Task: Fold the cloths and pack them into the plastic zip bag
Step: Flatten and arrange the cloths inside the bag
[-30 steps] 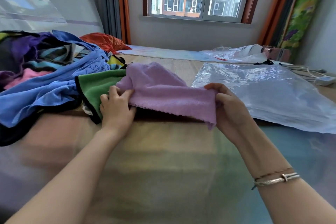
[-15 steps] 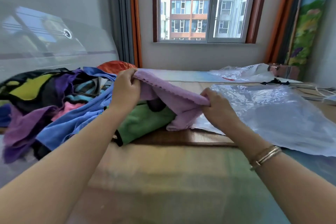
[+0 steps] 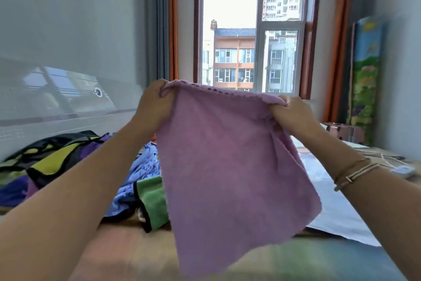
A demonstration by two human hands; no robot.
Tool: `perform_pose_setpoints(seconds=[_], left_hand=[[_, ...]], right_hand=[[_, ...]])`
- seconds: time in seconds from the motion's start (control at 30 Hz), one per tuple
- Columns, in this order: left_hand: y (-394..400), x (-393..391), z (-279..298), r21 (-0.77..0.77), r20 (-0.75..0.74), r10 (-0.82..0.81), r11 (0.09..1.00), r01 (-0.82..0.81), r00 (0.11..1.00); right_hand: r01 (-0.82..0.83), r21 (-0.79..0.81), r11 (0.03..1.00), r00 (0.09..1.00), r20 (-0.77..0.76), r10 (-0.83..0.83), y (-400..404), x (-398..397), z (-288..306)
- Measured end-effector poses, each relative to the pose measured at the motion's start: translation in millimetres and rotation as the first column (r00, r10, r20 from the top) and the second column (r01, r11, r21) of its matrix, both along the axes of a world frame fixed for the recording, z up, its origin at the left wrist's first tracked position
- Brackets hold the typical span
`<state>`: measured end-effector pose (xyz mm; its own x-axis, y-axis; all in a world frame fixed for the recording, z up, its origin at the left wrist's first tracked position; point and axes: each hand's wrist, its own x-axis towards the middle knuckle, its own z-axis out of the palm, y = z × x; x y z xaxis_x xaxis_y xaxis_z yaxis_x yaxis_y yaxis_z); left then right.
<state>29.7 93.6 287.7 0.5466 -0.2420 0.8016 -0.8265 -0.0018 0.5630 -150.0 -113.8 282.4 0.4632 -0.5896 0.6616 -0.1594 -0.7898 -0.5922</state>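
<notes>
Since half a second ago the purple cloth has come up off the heap and opened out; it was bunched low between the hands, and now hangs spread at window height. Head view, the only one: the left hand pinches the top left corner, fingers curled over the hem; the right hand grips the top right corner the same way, with fabric gathered into creases under its fingers. The cloth hangs as a rough square, soft and fleecy, with a small scalloped edge along the top and its lower corner drooping toward the camera. Thin metal bangles circle the right wrist. Behind and left of the cloth lies the pile of cloths: yellow and black panels, deep purple, a blue patterned piece, and a green cloth with black binding, its edge just beside the hanging purple one. To the right, partly hidden by the cloth, the plastic zip bag lies flat on the bed, clear and slightly wrinkled. The bed cover in front is smooth, with soft pastel bands. A window with a dark red frame faces the view.
</notes>
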Motion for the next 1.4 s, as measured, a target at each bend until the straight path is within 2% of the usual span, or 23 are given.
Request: perform_pose_setpoints(seconds=[0.07,0.17,0.2,0.27,0.3,0.37,0.43,0.5,0.6,0.67,0.8,0.93,1.03,1.17,1.3,1.4], left_hand=[[3,6,-5,0.115,-0.002,0.008,0.993,-0.008,1.0],[5,24,-27,0.352,-0.086,0.008,0.936,0.023,0.996],[5,30,-37,0.437,-0.121,0.015,0.898,0.04,0.993],[0,44,-57,0.573,-0.186,0.018,0.814,0.094,0.982],[-3,50,-66,0.63,-0.207,0.022,0.768,0.116,0.978],[-11,60,-82,0.759,-0.167,0.062,0.645,0.088,0.984],[-23,72,-96,0.843,-0.066,0.098,0.537,0.002,0.993],[-36,86,-108,0.855,0.018,0.126,0.513,-0.08,0.992],[-54,109,-122,0.82,0.075,0.171,0.549,-0.159,0.982],[-66,123,-129,0.795,0.09,0.196,0.577,-0.189,0.977],[-89,137,-136,0.685,0.124,0.291,0.667,-0.294,0.949],[-105,143,-138,0.509,0.148,0.335,0.78,-0.362,0.93],[-100,141,-145,0.489,0.114,0.204,0.84,-0.234,0.972],[-68,117,-166,0.573,0.073,0.004,0.819,-0.045,0.997],[-30,84,-179,0.591,0.072,-0.113,0.805,0.049,0.991],[-6,55,-179,0.592,0.087,-0.177,0.801,0.092,0.98]], right_hand=[[0.025,0.017,1.0,0.997,-0.074,-0.024,-6,-5,-1],[0.049,0.102,0.994,0.933,-0.36,-0.009,-20,-7,-15],[0.084,0.122,0.989,0.877,-0.48,-0.015,-25,-5,-22],[0.165,0.051,0.985,0.745,-0.661,-0.091,-36,4,-39],[0.184,0.003,0.983,0.695,-0.708,-0.128,-41,9,-47],[0.177,-0.024,0.984,0.671,-0.729,-0.138,-53,22,-62],[0.162,0.02,0.987,0.697,-0.71,-0.1,-62,34,-71],[0.161,0.072,0.984,0.708,-0.703,-0.064,-74,47,-77],[0.169,0.167,0.971,0.697,-0.717,0.002,-93,66,-83],[0.161,0.288,0.944,0.738,-0.67,0.078,-106,77,-87],[0.106,0.544,0.832,0.903,-0.403,0.148,-132,103,-100],[-0.033,0.611,0.791,0.985,-0.115,0.13,-146,124,-116],[-0.132,0.661,0.739,0.981,-0.021,0.195,-142,113,-131],[-0.178,0.65,0.739,0.961,-0.046,0.272,-130,70,-152],[-0.308,0.622,0.719,0.917,-0.007,0.398,-114,22,-161],[-0.361,0.618,0.698,0.901,0.039,0.432,-98,-8,-164]])
